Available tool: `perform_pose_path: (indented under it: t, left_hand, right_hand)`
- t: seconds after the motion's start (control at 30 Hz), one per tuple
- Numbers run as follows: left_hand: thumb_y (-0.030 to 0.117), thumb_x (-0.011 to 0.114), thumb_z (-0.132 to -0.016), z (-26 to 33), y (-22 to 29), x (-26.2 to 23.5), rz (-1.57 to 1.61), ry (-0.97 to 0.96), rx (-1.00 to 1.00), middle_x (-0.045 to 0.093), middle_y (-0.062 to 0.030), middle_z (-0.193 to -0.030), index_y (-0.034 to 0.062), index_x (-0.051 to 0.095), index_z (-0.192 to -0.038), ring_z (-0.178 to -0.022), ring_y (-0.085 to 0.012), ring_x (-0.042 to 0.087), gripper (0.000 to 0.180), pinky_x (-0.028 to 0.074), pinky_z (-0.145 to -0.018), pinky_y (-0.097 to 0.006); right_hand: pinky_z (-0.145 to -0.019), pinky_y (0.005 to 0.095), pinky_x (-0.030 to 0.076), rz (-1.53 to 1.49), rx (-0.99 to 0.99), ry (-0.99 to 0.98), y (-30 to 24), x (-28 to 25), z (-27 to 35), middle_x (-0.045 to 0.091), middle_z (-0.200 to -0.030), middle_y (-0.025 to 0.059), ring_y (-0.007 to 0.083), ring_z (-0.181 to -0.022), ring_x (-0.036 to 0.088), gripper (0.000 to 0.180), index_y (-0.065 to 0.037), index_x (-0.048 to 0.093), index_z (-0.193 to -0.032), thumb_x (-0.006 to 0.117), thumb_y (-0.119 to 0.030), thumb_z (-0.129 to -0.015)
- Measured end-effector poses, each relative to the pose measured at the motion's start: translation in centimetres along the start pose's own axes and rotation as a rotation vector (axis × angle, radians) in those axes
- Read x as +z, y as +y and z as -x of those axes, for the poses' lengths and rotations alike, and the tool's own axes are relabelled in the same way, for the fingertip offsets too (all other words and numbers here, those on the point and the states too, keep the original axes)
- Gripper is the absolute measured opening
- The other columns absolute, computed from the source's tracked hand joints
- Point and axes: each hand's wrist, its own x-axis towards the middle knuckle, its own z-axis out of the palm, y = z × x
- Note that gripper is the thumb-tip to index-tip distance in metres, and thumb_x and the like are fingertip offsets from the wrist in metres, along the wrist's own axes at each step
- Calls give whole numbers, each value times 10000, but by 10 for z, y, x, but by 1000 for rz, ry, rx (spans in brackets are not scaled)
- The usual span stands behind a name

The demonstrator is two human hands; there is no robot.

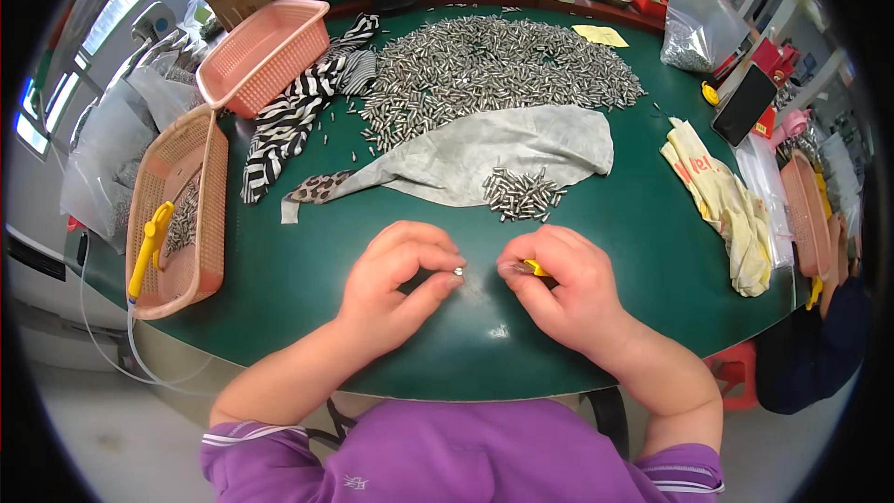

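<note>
My left hand (396,279) pinches a small shiny metal piece (459,271) between thumb and fingertips. Across a narrow gap, my right hand (568,281) is closed around a small tool with a yellow part (535,267); its kind is mostly hidden by my fingers. Just beyond my hands, a small heap of cylindrical metal pieces (523,196) lies at the edge of a grey cloth (549,142). Behind the cloth spreads a much larger pile of similar pieces (484,70). All of this lies on the green tabletop (289,303).
At the left stand a pink basket (212,214) with a yellow air gun (152,247) and an upper pink basket (265,47). A zebra-striped cloth (289,130) lies beside them. On the right are a cream cloth bag (712,191), a phone (745,104) and a red stool (738,374).
</note>
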Motion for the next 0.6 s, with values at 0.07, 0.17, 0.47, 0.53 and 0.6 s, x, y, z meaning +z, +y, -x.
perform_pose_path:
  t: [0.07,0.17,0.47,0.53,0.6]
  left_hand:
    - [-16,725,-757,2,1,0,43,15,-51,639,-84,-964,54,661,-914,-909,-236,619,184,493,-795,-332]
    - [0,729,-768,3,0,1,87,-2,-46,640,-91,-962,46,644,-913,-905,-247,620,174,496,-790,-342]
    - [1,708,-803,2,2,1,126,-5,-75,643,-75,-948,47,645,-901,-919,-218,617,125,496,-804,-327]
    - [13,708,-806,2,1,3,129,-6,-89,641,-83,-948,35,640,-897,-926,-230,616,115,497,-805,-331]
    - [12,703,-811,2,1,5,116,3,-107,643,-87,-942,30,638,-894,-926,-232,616,107,498,-808,-328]
  right_hand:
    - [-580,346,486,-29,-36,9,-2,2,0,610,-769,34,230,-683,614,178,-113,663,-933,695,-58,-767]
    - [-587,331,510,-49,-93,-26,-7,2,3,605,-849,28,211,-692,622,396,-191,693,-1098,675,-22,-740]
    - [-591,318,515,44,-101,27,-4,4,4,609,-878,1,193,-710,636,371,-187,695,-1066,685,-41,-725]
    - [-595,317,518,41,-81,-32,-8,4,3,610,-886,-1,195,-713,638,324,-177,692,-1021,685,-34,-731]
    - [-601,320,520,53,-88,-46,-11,4,3,613,-877,2,200,-711,639,293,-169,689,-999,688,-37,-738]
